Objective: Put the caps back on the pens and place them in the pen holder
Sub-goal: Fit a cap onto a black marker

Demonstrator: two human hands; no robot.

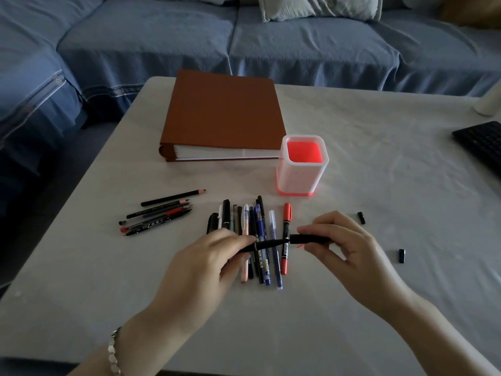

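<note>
My left hand [217, 256] pinches a black pen [267, 244] by its barrel, held level above the table with its tip pointing right. My right hand [344, 240] pinches a black cap [309, 238] right at the pen's tip. Beneath the hands lies a row of several pens [260, 256], a red marker [285, 234] among them. The white pen holder [301, 175] with a red inside stands empty just beyond. Two small black caps [361, 217] [401, 255] lie loose on the right.
A second bunch of pens and pencils [160, 213] lies at the left. A brown binder [225, 115] sits behind the holder. A black keyboard [482, 145] reaches in from the right edge, a white object [490, 101] behind it. A blue sofa [244, 36] runs along the far side of the table.
</note>
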